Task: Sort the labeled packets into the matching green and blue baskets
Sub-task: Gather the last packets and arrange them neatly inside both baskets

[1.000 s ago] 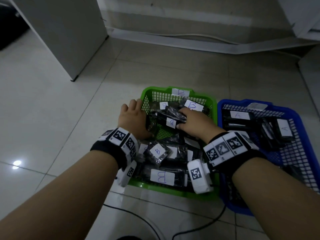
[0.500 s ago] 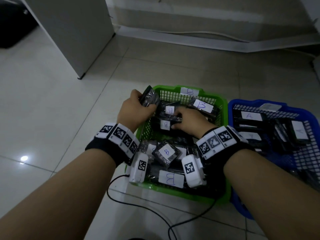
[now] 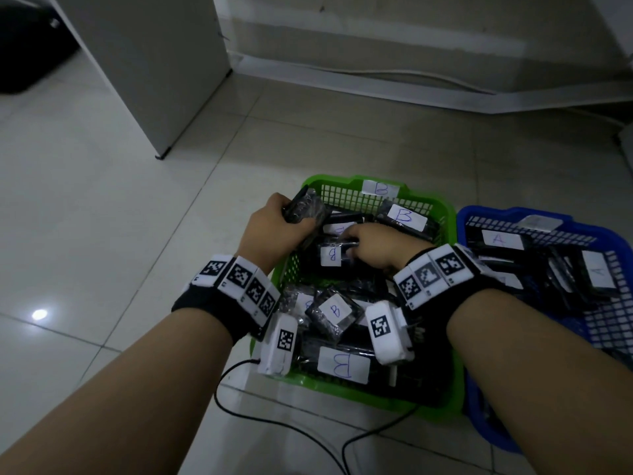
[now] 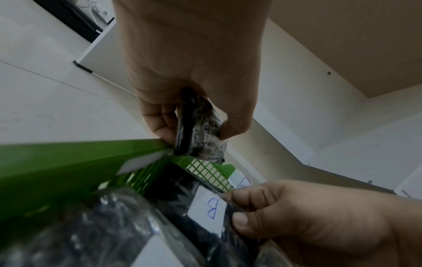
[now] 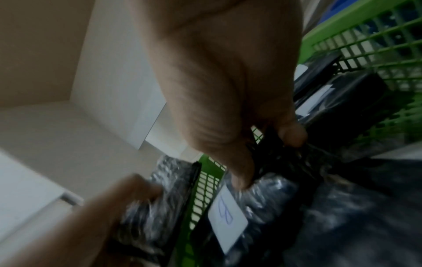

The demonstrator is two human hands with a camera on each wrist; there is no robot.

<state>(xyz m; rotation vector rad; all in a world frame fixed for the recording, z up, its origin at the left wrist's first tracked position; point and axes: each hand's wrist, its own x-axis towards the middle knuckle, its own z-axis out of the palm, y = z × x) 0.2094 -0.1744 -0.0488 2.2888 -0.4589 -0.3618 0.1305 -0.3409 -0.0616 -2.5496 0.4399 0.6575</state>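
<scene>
hidden: label on the packet in left hand not visible in any view; packet seen edge-on, dark with crinkled clear wrap. lower layers of the green basket covered by top packets and both wrists.
cut off: blue basket runs off right edge of head view; its near corner is behind the right forearm.
blur: right wrist view smeared, left hand there only a soft shape low left.
left hand grip: fingers and thumb curled round the dark packet, holding it over the far-left corner of the green basket, above the rim.
right hand grip: right hand inside green basket, thumb and fingers pinching the wrap of B-labelled packet; packet lies on the pile.
left wrist view only: thumb against one face of held packet, fingers on the other; right thumb nail next to the B label.
right wrist view only: right fingertip pressing dark plastic, B label just below thumb.
head view only: both baskets side by side on tiled floor, touching or nearly so.
green basket contents: many dark wrapped packets, visible labels all B; B tag on far rim.
blue basket contents: dark packets, labels that read are A.
floor: black cable in front of green basket.
</scene>
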